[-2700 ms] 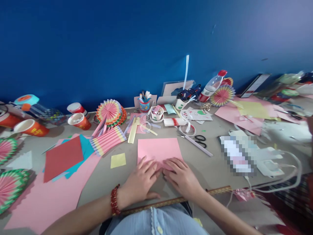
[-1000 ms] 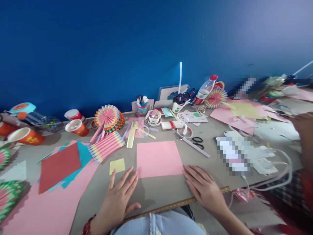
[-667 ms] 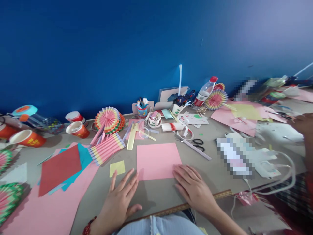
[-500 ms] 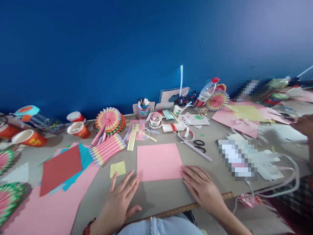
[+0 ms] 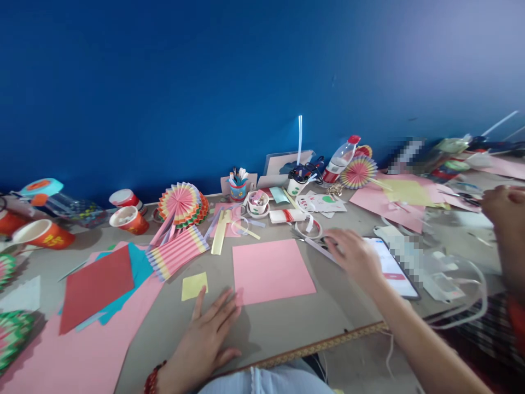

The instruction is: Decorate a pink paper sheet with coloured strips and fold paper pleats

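Observation:
A pink square sheet (image 5: 270, 272) lies flat in front of me on the grey table (image 5: 283, 328). My left hand (image 5: 203, 339) rests flat on the table, fingers spread, its fingertips touching the sheet's near left corner. My right hand (image 5: 355, 257) is stretched out to the right, over a grey ruler (image 5: 318, 247) and black scissors (image 5: 324, 241), beside a phone (image 5: 391, 268); its fingers are blurred. A small yellow square (image 5: 194, 285) lies just left of the pink sheet.
Folded paper fans (image 5: 184, 202), a pleated strip (image 5: 176, 253), red and teal sheets (image 5: 98, 284), orange cups (image 5: 43, 234), small pots (image 5: 257, 201) and a bottle (image 5: 338, 158) crowd the back. Another person's hand (image 5: 502, 205) is at the right over pink paper (image 5: 385, 201).
Both hands left the pink sheet's near edge and spread apart. My right hand has now swung from the sheet's right corner out to the ruler and scissors. The left hand stayed put.

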`<state>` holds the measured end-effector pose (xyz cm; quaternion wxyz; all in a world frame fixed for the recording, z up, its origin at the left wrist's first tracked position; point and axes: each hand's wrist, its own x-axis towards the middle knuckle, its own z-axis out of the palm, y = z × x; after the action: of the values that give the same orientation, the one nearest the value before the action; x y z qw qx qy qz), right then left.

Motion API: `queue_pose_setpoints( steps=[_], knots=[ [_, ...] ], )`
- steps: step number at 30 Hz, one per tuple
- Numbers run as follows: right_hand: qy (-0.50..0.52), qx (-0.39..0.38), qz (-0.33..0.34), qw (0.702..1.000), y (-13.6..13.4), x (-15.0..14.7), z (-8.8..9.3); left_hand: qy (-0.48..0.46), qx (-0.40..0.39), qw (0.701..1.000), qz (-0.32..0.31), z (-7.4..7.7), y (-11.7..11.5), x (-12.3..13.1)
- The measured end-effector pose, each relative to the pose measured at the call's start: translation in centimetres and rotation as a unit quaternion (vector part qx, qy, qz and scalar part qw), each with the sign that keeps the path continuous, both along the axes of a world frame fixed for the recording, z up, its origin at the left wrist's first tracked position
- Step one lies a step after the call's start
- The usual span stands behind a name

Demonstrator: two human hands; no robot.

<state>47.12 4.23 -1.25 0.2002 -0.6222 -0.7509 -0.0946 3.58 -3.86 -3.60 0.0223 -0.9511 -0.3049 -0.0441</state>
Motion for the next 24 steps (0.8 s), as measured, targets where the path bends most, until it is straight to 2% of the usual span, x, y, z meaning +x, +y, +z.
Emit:
queue_pose_setpoints(
  steps=[2, 3, 5, 7, 9, 12, 17, 18, 24],
  knots=[
    [-0.071, -0.079, -0.053, 0.993, 5.3, 2.8, 0.8, 0.001, -0.017, 1.0, -0.005, -0.1, 0.0, 0.3],
    [-0.107, -0.136, -0.059, 0.983, 8.0, 4.0, 1.0, 0.001, -0.024, 1.0, -0.008, -0.1, 0.0, 0.4],
    [-0.123, -0.18, -0.045, 0.975, 12.7, 5.4, 1.1, -0.002, -0.032, 0.999, -0.019, -0.1, -0.2, 0.5],
    [-0.134, -0.219, -0.033, 0.966, 16.2, 5.9, 1.0, -0.012, -0.036, 0.999, -0.025, -0.1, -0.4, 0.4],
    [-0.144, -0.252, -0.028, 0.957, 18.3, 5.9, 0.8, -0.026, -0.035, 0.999, -0.014, 0.0, -0.6, 0.0],
    [-0.159, -0.28, -0.025, 0.946, 19.2, 6.2, 0.6, -0.048, -0.015, 0.998, 0.041, 0.4, -0.6, -1.6],
    [-0.184, -0.277, -0.017, 0.943, 18.6, 7.1, 1.8, -0.093, 0.034, 0.973, 0.208, 1.2, 1.2, -4.8],
    [-0.186, -0.272, -0.02, 0.944, 18.4, 7.1, 2.2, -0.097, 0.039, 0.969, 0.225, 1.2, 1.7, -5.3],
    [-0.171, -0.255, -0.037, 0.951, 17.3, 8.0, 4.3, -0.103, 0.041, 0.966, 0.235, 1.0, 3.7, -6.1]
  ],
)
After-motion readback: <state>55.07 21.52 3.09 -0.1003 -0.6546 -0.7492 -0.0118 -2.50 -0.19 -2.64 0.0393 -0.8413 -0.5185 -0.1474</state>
